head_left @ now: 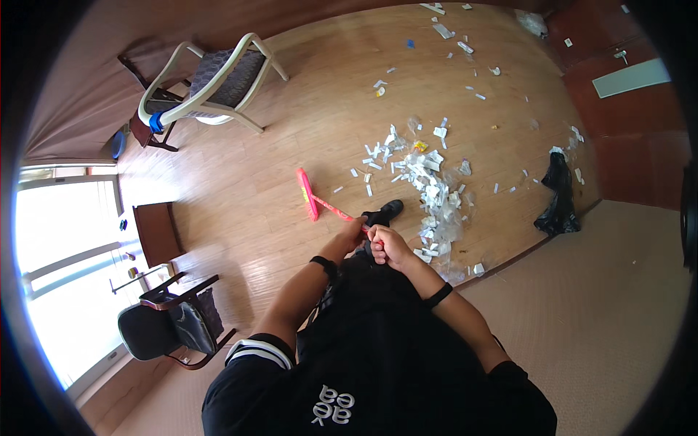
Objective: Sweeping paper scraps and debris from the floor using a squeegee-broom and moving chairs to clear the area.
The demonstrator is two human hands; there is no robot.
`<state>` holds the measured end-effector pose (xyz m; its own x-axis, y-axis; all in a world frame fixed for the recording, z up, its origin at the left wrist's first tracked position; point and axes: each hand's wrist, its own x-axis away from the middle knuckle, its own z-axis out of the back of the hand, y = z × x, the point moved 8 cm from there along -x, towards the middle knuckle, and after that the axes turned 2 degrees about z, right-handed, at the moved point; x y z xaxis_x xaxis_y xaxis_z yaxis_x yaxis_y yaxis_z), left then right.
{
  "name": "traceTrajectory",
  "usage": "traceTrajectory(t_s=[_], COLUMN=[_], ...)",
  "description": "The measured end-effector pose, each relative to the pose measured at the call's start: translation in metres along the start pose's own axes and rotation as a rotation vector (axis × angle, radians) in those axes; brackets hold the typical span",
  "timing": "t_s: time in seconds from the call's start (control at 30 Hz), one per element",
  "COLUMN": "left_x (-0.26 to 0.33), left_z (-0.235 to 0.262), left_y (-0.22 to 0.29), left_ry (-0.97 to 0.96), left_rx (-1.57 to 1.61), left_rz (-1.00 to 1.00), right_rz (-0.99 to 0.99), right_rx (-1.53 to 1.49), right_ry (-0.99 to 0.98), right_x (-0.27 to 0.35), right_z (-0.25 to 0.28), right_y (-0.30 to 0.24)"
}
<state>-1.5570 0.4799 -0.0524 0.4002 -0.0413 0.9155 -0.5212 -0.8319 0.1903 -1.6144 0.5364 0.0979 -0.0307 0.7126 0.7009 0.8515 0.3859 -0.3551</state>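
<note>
Both my hands are closed around the handle of a pink broom (pixel 307 195) in front of my body. My left hand (pixel 353 232) grips lower on the handle, nearer the broom head. Right beside it, toward the handle's top end, is my right hand (pixel 390 246). The broom head is at the left over the wooden floor (pixel 240 174). Ahead and to the right of my hands lies a heap of white paper scraps (pixel 435 192) mixed with clear plastic. My dark shoe (pixel 391 210) stands between the broom and the heap.
More scraps (pixel 442 31) are scattered toward the far wall. A black plastic bag (pixel 558 200) lies at the right, by the edge of the beige carpet (pixel 582 312). A cream-framed armchair (pixel 218 83) stands far left; a dark armchair (pixel 178 323) and a brown cabinet (pixel 157 234) are near the window.
</note>
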Motion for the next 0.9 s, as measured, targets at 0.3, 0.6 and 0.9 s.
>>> traceTrajectory(t_s=[0.3, 0.6, 0.9], left_x=[-0.076, -0.095, -0.09], left_z=[-0.09, -0.228, -0.314], left_y=[0.026, 0.033, 0.033], left_ry=[-0.11, -0.197, -0.438], left_rx=[-0.145, -0.201, -0.153], left_rz=[0.115, 0.055, 0.209], right_rz=[0.076, 0.153, 0.162], right_rx=[-0.025, -0.049, 0.2], right_ry=[0.307, 0.517, 0.679], right_x=[0.019, 0.096, 0.145], right_z=[0.085, 0.152, 0.166], right_y=[-0.074, -0.139, -0.185])
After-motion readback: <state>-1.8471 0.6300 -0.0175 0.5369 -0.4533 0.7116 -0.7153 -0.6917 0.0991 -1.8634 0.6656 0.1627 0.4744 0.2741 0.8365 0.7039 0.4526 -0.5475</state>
